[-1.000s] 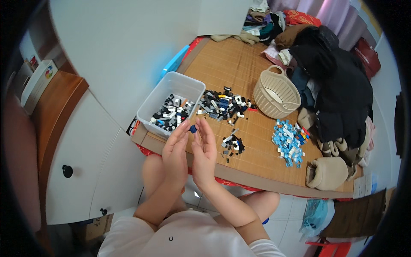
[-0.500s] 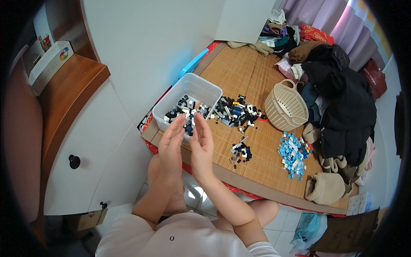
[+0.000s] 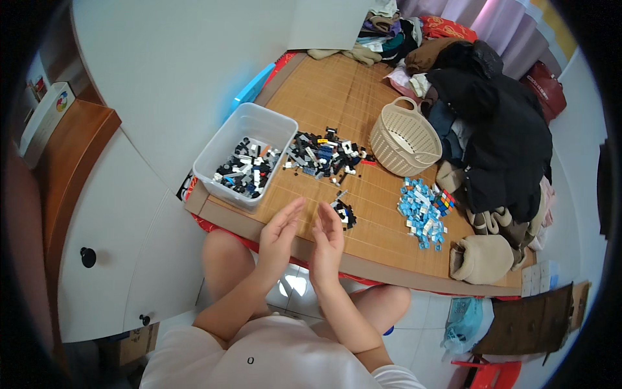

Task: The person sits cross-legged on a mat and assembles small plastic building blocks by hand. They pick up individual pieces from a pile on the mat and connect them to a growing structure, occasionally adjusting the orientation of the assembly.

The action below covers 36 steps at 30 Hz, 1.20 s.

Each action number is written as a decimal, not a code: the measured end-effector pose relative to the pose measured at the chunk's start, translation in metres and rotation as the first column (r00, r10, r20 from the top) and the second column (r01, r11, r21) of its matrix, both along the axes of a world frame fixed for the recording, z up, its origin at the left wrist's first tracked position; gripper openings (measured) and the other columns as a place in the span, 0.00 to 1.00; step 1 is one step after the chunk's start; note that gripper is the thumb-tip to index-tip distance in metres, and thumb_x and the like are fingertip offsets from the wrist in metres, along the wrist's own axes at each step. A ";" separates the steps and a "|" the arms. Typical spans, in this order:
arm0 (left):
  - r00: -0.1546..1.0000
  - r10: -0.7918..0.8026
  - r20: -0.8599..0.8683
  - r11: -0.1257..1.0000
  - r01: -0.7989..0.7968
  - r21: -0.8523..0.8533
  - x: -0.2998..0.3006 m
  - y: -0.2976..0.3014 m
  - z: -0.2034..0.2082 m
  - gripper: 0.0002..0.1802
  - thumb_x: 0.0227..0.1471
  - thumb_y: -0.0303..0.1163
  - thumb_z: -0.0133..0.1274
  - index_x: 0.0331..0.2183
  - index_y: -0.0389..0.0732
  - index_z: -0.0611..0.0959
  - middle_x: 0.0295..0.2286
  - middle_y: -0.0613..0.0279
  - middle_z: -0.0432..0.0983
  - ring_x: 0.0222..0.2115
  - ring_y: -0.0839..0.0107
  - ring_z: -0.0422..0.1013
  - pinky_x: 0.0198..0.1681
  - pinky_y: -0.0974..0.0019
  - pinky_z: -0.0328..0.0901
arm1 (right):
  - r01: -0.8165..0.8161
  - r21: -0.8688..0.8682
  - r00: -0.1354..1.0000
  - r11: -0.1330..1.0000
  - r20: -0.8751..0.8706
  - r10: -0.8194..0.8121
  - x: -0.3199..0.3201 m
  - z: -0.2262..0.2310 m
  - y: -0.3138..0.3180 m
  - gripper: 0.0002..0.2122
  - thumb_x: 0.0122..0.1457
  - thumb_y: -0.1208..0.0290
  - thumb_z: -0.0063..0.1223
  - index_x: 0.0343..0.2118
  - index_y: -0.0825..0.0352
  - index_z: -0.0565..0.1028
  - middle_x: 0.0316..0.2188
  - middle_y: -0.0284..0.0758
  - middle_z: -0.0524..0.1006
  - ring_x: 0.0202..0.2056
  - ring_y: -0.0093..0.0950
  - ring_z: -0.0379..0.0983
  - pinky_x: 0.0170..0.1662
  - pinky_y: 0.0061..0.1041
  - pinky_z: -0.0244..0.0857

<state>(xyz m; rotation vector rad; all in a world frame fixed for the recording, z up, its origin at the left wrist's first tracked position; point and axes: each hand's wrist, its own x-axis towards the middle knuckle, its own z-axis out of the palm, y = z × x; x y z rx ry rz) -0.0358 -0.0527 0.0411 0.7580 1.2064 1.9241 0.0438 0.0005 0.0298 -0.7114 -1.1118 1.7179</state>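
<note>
My left hand (image 3: 280,235) and my right hand (image 3: 326,245) are raised above the mat's near edge, palms facing each other with a gap between them. Fingers are stretched out on both, and I see nothing held. Left of them stands a clear plastic box (image 3: 210,139) with black, white and grey toy bricks (image 3: 249,170) inside. Just beyond my right fingertips lies a small heap of dark bricks (image 3: 348,212), partly hidden by that hand. A larger mixed brick pile (image 3: 326,154) spreads beside the box. Farther right are light-blue pieces (image 3: 422,217).
A beige perforated basket (image 3: 400,146) stands on the woven mat (image 3: 308,87). By the blue pieces sits a colourful puzzle cube (image 3: 444,203). Dark clothes (image 3: 495,139) are heaped along the right side. A white cabinet (image 3: 110,214) flanks the left, and a red stool (image 3: 489,373) stands low right.
Both hands have moved from in front of the box to the right, toward the small dark heap, still apart. The whole view has shifted, so the surroundings appear farther left.
</note>
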 end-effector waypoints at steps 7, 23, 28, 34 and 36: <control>0.963 -0.187 0.192 0.964 0.217 -0.155 0.026 0.024 -0.042 0.26 0.50 0.23 0.38 0.53 0.33 0.60 0.54 0.52 0.54 0.57 0.66 0.47 0.58 0.67 0.43 | 0.190 -0.102 0.974 0.976 0.143 -0.175 0.064 -0.037 0.013 0.24 0.53 0.84 0.36 0.55 0.70 0.54 0.56 0.40 0.55 0.58 0.30 0.49 0.59 0.26 0.43; 0.959 -0.198 0.203 0.950 0.239 -0.200 0.050 0.042 -0.060 0.25 0.51 0.24 0.37 0.53 0.33 0.61 0.53 0.50 0.56 0.56 0.65 0.50 0.57 0.66 0.46 | 0.058 -0.148 0.975 0.987 0.221 -0.024 0.046 -0.047 0.020 0.30 0.49 0.87 0.34 0.58 0.69 0.48 0.59 0.41 0.49 0.60 0.30 0.44 0.58 0.24 0.44; 0.938 -0.207 0.279 0.946 0.264 -0.187 0.054 0.045 -0.061 0.24 0.52 0.24 0.37 0.52 0.33 0.62 0.53 0.49 0.56 0.56 0.64 0.50 0.57 0.66 0.46 | 0.071 -0.152 0.981 0.986 0.192 -0.041 0.040 -0.053 0.021 0.29 0.50 0.86 0.33 0.58 0.69 0.48 0.58 0.41 0.51 0.58 0.30 0.49 0.57 0.24 0.46; 0.931 -0.183 0.317 0.949 0.251 -0.192 0.055 0.047 -0.057 0.24 0.52 0.25 0.38 0.52 0.33 0.62 0.52 0.49 0.57 0.56 0.65 0.51 0.57 0.66 0.47 | 0.066 -0.207 0.980 0.976 0.200 -0.024 0.041 -0.046 0.023 0.28 0.50 0.86 0.33 0.57 0.69 0.51 0.56 0.41 0.55 0.55 0.29 0.52 0.56 0.24 0.47; 0.936 -0.177 0.305 0.951 0.242 -0.192 0.057 0.048 -0.057 0.24 0.51 0.26 0.38 0.52 0.34 0.62 0.52 0.49 0.57 0.55 0.65 0.52 0.56 0.66 0.48 | 0.067 -0.209 0.981 0.976 0.193 -0.026 0.042 -0.045 0.023 0.27 0.50 0.86 0.33 0.57 0.69 0.52 0.55 0.40 0.56 0.54 0.29 0.53 0.56 0.23 0.48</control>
